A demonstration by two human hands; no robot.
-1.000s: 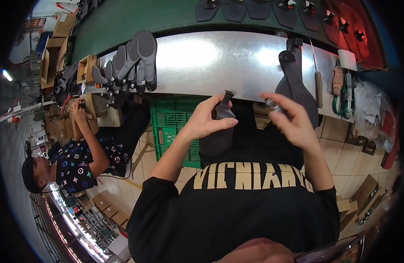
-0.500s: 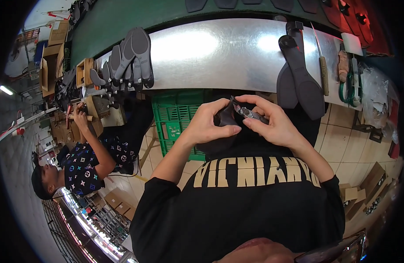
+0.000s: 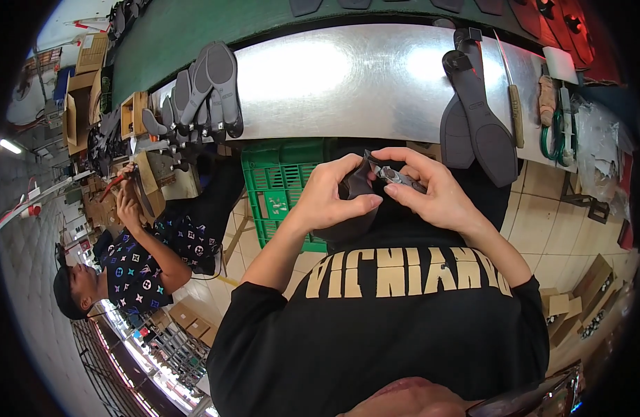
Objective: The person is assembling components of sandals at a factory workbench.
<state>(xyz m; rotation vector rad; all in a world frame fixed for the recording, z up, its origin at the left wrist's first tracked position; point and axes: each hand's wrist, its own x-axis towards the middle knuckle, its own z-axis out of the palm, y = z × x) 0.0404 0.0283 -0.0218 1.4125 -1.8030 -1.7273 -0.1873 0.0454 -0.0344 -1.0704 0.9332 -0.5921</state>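
My left hand (image 3: 334, 198) grips a dark shoe upper (image 3: 356, 189) held against my black shirt, thumb across its lower side. My right hand (image 3: 431, 191) pinches a small metal tool (image 3: 397, 178) and presses its tip onto the top of the shoe upper. Both hands meet just below the edge of the shiny metal workbench (image 3: 347, 76). Most of the shoe upper is hidden behind my fingers.
Two dark heeled soles (image 3: 476, 121) lie on the bench at the right, beside a knife (image 3: 513, 101) and green-handled scissors (image 3: 556, 132). A row of soles (image 3: 195, 97) stands at the left. A green crate (image 3: 281, 191) sits under the bench. A seated co-worker (image 3: 136, 257) works at the left.
My right hand came down from the bench edge with the tool and joined my left hand on the shoe upper. Both hands have drawn closer to my chest.
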